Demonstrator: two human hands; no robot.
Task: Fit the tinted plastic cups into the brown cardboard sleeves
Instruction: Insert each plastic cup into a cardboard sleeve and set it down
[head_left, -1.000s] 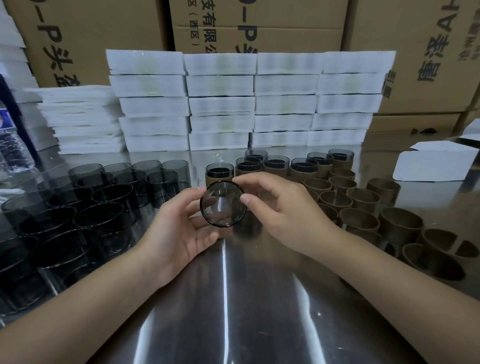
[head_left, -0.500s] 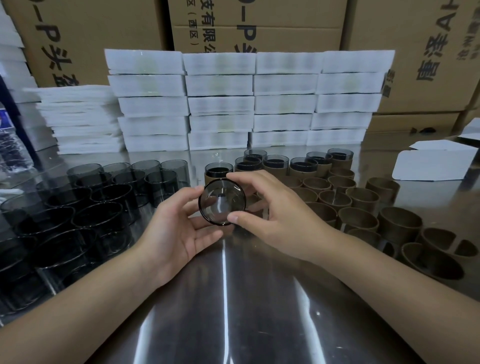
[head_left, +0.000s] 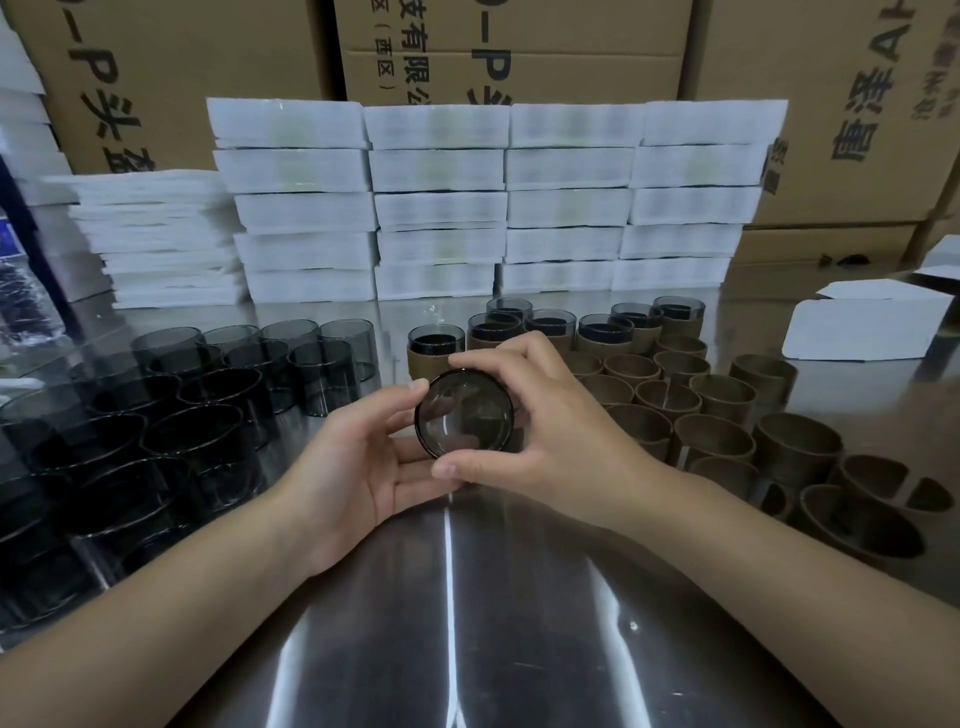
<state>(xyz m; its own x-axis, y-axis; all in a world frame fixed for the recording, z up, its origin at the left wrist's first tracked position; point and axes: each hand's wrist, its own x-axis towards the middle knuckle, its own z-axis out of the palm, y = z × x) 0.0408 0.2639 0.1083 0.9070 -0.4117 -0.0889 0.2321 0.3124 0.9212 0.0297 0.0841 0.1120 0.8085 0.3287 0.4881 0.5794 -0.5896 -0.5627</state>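
Observation:
A tinted plastic cup lies on its side between my hands, its round end facing me, above the shiny metal table. My right hand grips its rim with thumb below and fingers curled over the top. My left hand cradles it from the left, thumb on the rim. Whether a sleeve is on this cup is hidden behind my right hand. Several bare tinted cups stand at the left. Empty brown cardboard sleeves stand at the right. Sleeved cups line up behind my hands.
Stacks of white flat boxes form a wall at the back of the table, with large brown cartons behind them. A folded white box lies at the far right. A plastic water bottle stands at the far left.
The cup and both hands have shifted slightly toward the right and nearer the sleeved cups. My right thumb has come round under the cup's rim.

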